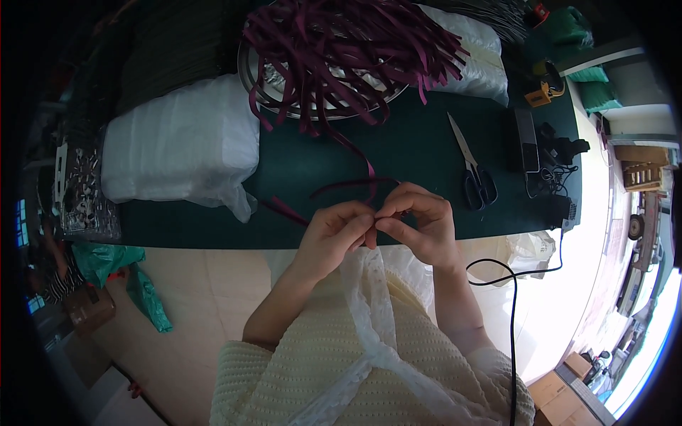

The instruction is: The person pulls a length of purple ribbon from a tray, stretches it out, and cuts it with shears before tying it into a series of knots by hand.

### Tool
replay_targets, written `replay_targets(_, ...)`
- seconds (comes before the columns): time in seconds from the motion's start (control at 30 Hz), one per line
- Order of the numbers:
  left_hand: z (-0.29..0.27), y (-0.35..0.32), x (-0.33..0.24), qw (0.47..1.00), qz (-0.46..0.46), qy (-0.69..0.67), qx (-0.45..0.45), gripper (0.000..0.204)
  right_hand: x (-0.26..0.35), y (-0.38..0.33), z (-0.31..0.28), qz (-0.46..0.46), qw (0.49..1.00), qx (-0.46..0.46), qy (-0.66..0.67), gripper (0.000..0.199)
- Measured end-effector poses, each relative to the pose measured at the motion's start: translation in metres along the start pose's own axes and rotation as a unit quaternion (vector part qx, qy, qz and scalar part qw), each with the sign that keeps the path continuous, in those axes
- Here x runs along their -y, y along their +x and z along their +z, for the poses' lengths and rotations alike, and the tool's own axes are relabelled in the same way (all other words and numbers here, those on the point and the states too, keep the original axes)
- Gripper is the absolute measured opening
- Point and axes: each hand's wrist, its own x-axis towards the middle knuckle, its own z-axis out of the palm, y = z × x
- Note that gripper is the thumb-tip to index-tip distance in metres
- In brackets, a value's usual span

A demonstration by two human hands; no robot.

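Near the table's front edge, my left hand (330, 234) and my right hand (424, 226) meet fingertip to fingertip, both closed in a pinch. A dark purple ribbon (285, 210) runs out from under my left fingers, and another stretch of purple ribbon curves just above both hands. What lies exactly between the fingertips is mostly hidden. Beyond them, a large heap of purple ribbons (348, 50) spills over a round metal tray (246, 79). One strand trails from the heap down toward my hands. To the right lie scissors (472, 169) with dark handles, blades partly pointing away.
A bulky white plastic-wrapped package (181, 145) sits left on the green table (419, 156); another wrapped bundle (476, 57) is behind. At right are a black box (523, 140), cables and a yellow tape dispenser (543, 92). A black cord (513, 319) hangs beside my right arm.
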Motion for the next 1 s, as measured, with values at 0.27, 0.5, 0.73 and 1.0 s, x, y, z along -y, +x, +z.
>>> replay_targets(0.27,-0.001,0.001,0.003,0.994,0.048,0.090,-0.048,0.009,-0.001,-0.002,0.000,0.019,0.999,-0.027,-0.036,0.006)
replay_targets(0.5,0.000,0.006,0.006,0.982,0.110,0.104,-0.112,0.011,-0.006,-0.003,0.001,0.039,0.997,-0.050,0.038,0.006)
replay_targets(0.73,-0.024,0.014,0.000,0.879,0.236,0.375,-0.177,0.013,-0.010,-0.008,-0.013,0.044,0.978,-0.168,0.113,0.009)
replay_targets(1.0,-0.034,0.013,0.016,0.769,0.185,0.595,-0.142,0.015,0.000,-0.017,-0.034,-0.051,0.937,-0.051,0.340,0.023)
